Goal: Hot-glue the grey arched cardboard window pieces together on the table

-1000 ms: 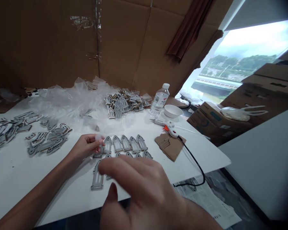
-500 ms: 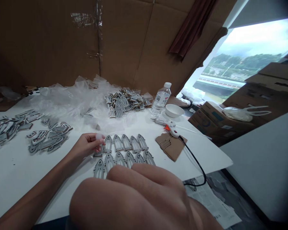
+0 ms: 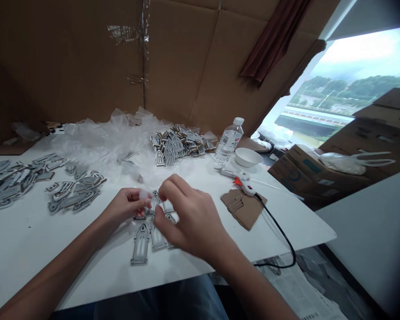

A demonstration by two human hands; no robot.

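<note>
My left hand [image 3: 130, 203] pinches a small translucent white plastic piece [image 3: 143, 194] between thumb and fingers, just above the table. Close to it on the right, my right hand [image 3: 190, 215] hovers with thumb and index finger apart; I see nothing between them. Beneath both hands lie grey arched window-shaped pieces [image 3: 140, 244] set out in rows. My right hand covers most of these rows.
Loose grey pieces lie in heaps at left [image 3: 75, 191] and at the back [image 3: 173, 146], beside crumpled clear plastic film [image 3: 103, 138]. To the right are a water bottle [image 3: 229, 142], a white bowl [image 3: 248, 157], a corded glue gun [image 3: 242, 180] and a cardboard scrap [image 3: 245, 209].
My right hand has moved from close to the camera forward to beside my left hand, over the arched pieces. My left hand still holds the plastic piece. The view has shifted slightly.
</note>
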